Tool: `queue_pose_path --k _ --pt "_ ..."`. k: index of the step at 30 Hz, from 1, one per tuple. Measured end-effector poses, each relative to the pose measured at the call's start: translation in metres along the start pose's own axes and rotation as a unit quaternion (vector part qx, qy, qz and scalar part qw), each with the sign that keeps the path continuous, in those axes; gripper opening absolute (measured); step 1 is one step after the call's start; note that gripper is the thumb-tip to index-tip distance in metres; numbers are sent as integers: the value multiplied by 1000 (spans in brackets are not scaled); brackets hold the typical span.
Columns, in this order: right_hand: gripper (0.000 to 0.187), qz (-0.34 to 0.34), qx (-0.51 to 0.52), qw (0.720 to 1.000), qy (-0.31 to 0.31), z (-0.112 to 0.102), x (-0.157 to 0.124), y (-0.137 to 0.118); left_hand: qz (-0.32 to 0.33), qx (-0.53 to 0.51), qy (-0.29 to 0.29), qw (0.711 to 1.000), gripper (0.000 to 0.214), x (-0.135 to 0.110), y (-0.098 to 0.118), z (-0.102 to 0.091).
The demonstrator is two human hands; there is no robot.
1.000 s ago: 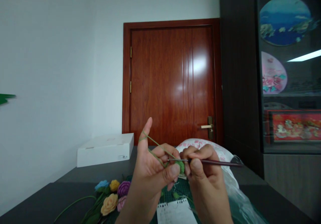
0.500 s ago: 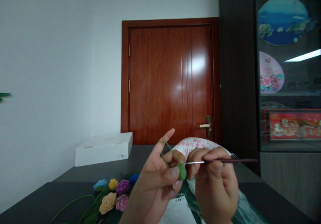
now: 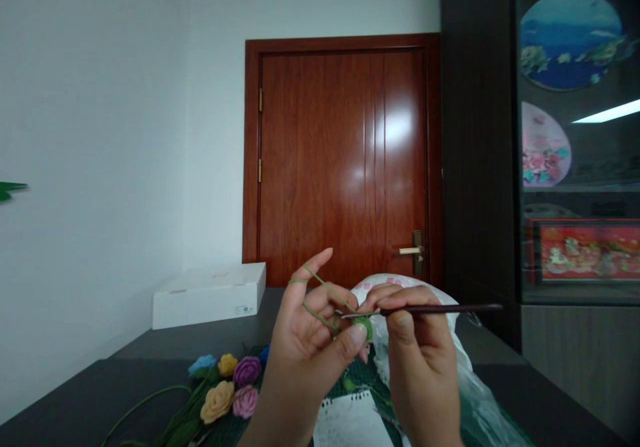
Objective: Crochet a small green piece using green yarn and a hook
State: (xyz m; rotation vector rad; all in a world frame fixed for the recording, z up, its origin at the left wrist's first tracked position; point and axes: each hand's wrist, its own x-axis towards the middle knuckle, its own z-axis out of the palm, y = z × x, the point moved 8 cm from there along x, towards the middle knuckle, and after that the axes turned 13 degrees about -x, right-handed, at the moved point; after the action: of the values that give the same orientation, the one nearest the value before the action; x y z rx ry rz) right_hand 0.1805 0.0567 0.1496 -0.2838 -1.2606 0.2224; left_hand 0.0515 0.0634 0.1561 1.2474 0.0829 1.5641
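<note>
My left hand (image 3: 313, 343) pinches a small green crochet piece (image 3: 364, 327) between thumb and fingers. Green yarn (image 3: 320, 280) loops round its raised index finger and runs down to the piece. In my right hand (image 3: 420, 340) is a crochet hook (image 3: 440, 309) with a dark handle, held like a pen. The hook's metal tip points left and lies across the top of the green piece, close to the yarn strand. Part of the piece is hidden behind my left thumb.
Crocheted flowers (image 3: 217, 401) in several colours lie on the dark table (image 3: 125, 367) at left. A white box (image 3: 210, 297) stands behind them. Below my hands is a spiral notepad (image 3: 353, 420); a white plastic bag (image 3: 463, 367) sits behind my right hand.
The hook has moved left, its tip now reaching past the green piece. My left hand has turned and shifted slightly left, with the yarn spread wider. More of the notepad shows.
</note>
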Motion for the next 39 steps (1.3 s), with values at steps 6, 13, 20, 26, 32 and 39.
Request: queue_pose_path --k 6,13,20,26,32,39 --pt "14 70 107 992 -17 3 0 13 -1 11 10 1000 81 -1 1 2" --pt "14 8 38 999 -20 -7 6 3 30 67 40 997 72 -3 5 0" --pt "9 -120 -90 988 -30 -13 5 -24 115 127 45 984 62 -6 12 0" --pt "9 -257 -195 941 -102 -7 2 -43 185 230 21 955 58 -11 15 -3" --pt "14 -300 -307 900 -80 -5 -3 -52 241 230 87 939 56 -22 19 2" --pt "11 -226 -116 967 23 -14 -11 -31 230 141 138 953 61 -25 18 -4"
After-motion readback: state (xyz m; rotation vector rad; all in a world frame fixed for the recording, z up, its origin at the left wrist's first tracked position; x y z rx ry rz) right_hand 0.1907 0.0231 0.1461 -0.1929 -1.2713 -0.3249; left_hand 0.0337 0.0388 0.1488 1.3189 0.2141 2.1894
